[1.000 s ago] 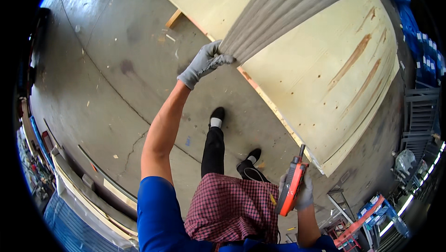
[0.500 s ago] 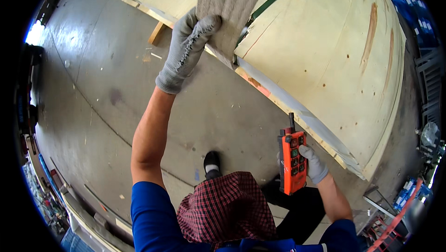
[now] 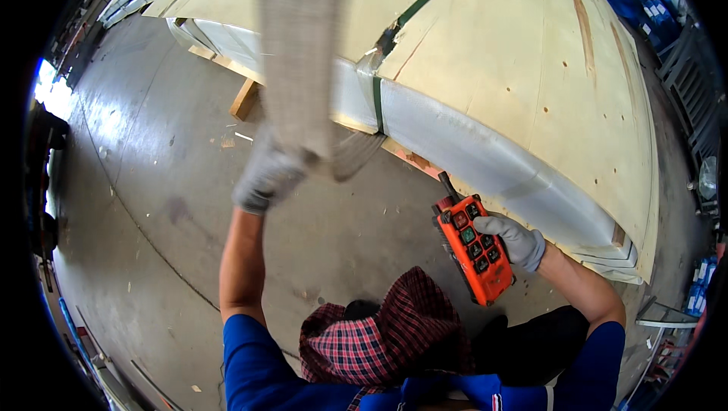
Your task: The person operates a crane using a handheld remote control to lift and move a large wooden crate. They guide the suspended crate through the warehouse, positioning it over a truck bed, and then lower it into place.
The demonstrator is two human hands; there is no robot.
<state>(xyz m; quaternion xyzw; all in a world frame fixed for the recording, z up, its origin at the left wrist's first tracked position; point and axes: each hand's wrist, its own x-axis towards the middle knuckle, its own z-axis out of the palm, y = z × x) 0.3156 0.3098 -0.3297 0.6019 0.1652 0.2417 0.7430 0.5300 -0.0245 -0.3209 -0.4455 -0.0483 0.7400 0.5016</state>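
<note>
My left hand [image 3: 267, 172], in a grey knit glove, is closed round a wide grey lifting sling [image 3: 302, 54]. Motion smears both the fingers and the sling. The sling runs upward out of the picture, and a lower length of it curves toward the underside of a large plywood-topped pack [image 3: 500, 54]. My gloved right hand [image 3: 517, 241] grips an orange crane remote control [image 3: 478, 252] with black buttons and a short antenna. Its thumb lies at the upper right buttons; the other fingers are hidden behind the case.
Clear film wraps the pack's side, and a green strap [image 3: 432, 0] crosses its top. A wooden bearer [image 3: 244, 100] sticks out below its edge. Blue wrapped goods [image 3: 652, 1] and a grey slatted rack [image 3: 691, 70] stand at the far right. Concrete floor [image 3: 174, 206] lies at the left.
My left hand has come down and to the left with the sling, away from the pack's edge. The remote control has shifted slightly left and tilted. More of the pack's wrapped side shows.
</note>
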